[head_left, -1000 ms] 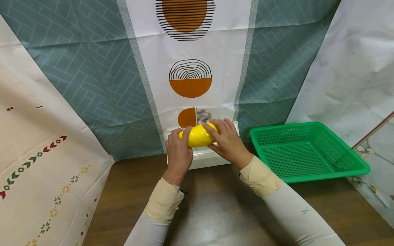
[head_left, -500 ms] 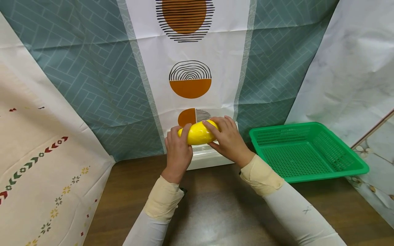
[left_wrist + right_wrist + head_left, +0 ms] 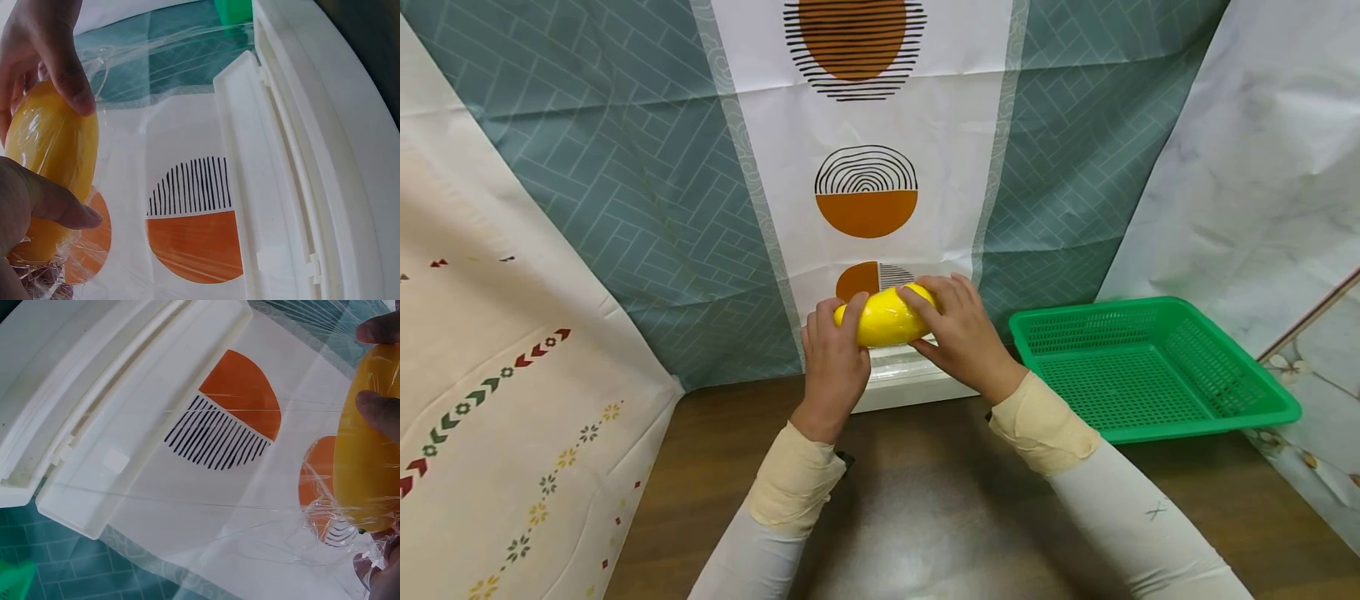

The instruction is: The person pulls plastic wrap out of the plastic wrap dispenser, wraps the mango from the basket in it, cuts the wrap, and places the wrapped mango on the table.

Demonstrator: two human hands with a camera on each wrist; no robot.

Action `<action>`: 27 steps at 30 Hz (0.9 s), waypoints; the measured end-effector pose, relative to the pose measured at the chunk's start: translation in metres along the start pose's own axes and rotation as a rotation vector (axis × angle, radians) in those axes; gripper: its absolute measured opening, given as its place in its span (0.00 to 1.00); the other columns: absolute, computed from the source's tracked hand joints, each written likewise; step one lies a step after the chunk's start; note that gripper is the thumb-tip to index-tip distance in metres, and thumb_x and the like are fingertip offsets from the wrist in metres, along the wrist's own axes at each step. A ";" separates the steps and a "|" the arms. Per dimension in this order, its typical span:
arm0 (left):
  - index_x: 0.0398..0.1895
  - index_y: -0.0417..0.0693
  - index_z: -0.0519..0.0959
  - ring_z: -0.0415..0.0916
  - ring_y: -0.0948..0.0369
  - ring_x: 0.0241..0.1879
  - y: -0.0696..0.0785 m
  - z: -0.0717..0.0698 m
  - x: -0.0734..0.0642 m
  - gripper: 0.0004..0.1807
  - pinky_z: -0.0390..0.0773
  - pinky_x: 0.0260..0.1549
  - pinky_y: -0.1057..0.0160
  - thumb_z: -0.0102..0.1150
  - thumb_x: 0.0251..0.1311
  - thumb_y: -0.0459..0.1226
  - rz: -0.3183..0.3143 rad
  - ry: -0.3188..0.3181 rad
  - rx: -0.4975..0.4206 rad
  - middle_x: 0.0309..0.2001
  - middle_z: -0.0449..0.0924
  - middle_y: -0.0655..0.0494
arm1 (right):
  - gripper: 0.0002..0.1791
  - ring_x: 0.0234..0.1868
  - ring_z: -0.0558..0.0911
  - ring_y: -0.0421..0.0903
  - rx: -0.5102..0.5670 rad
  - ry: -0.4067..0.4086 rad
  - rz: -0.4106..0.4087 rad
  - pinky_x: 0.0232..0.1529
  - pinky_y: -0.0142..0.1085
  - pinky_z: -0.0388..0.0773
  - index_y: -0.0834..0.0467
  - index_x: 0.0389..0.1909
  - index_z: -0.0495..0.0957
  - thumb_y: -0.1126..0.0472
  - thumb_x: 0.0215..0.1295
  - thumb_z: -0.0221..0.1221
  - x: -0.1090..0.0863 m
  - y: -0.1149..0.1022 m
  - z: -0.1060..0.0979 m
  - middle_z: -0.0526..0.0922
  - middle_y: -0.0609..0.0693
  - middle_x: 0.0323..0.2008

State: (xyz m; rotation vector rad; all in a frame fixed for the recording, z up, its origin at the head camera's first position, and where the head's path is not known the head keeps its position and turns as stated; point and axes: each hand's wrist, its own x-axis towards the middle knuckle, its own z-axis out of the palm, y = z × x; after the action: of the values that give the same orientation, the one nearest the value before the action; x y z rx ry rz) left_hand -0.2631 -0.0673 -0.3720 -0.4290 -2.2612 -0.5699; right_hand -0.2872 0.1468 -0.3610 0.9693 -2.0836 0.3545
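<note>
A glossy yellow oblong fruit (image 3: 886,318), its exact kind unclear, is held level above the back of the table. My left hand (image 3: 837,367) grips its left end and my right hand (image 3: 964,337) grips its right end, thumbs on the near side. Clear cling film (image 3: 269,531) clings to the fruit in the right wrist view, bunched near one end. From there the film stretches toward a white cling film dispenser (image 3: 910,392) behind and below the hands. The dispenser's long hinged lid (image 3: 250,181) stands raised in the left wrist view.
A green mesh basket (image 3: 1150,375) stands at the right on the brown wooden table (image 3: 917,508). Patterned cloth (image 3: 880,117) hangs close behind the dispenser. Cream cloth (image 3: 535,375) borders the left side, and a marbled sheet (image 3: 1277,167) the right.
Both hands have moved slightly up and away in the head view, carrying the yellow fruit with them. Their grip looks the same, and more of the dispenser's back is covered.
</note>
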 end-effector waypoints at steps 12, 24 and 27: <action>0.67 0.51 0.72 0.68 0.41 0.48 0.005 -0.009 0.003 0.35 0.67 0.43 0.46 0.68 0.56 0.23 0.021 0.023 -0.002 0.54 0.69 0.40 | 0.51 0.63 0.72 0.63 0.003 0.030 -0.017 0.69 0.61 0.63 0.54 0.73 0.67 0.61 0.47 0.83 0.006 -0.003 -0.008 0.71 0.63 0.62; 0.67 0.51 0.72 0.67 0.42 0.48 0.012 -0.022 0.006 0.36 0.66 0.42 0.47 0.68 0.55 0.21 0.021 0.017 -0.009 0.54 0.68 0.40 | 0.51 0.63 0.72 0.63 0.006 0.051 -0.024 0.70 0.61 0.62 0.54 0.73 0.67 0.61 0.47 0.82 0.011 -0.007 -0.018 0.72 0.63 0.63; 0.68 0.52 0.71 0.67 0.43 0.49 0.013 -0.025 0.006 0.37 0.66 0.43 0.47 0.68 0.54 0.21 0.022 0.010 -0.011 0.54 0.68 0.40 | 0.51 0.63 0.72 0.63 0.008 0.050 -0.023 0.70 0.61 0.61 0.54 0.73 0.67 0.61 0.47 0.82 0.011 -0.009 -0.022 0.71 0.63 0.63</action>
State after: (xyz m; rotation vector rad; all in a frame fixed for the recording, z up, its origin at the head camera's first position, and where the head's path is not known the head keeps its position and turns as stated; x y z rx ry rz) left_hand -0.2467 -0.0681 -0.3484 -0.4554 -2.2423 -0.5720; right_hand -0.2732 0.1469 -0.3387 0.9788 -2.0257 0.3714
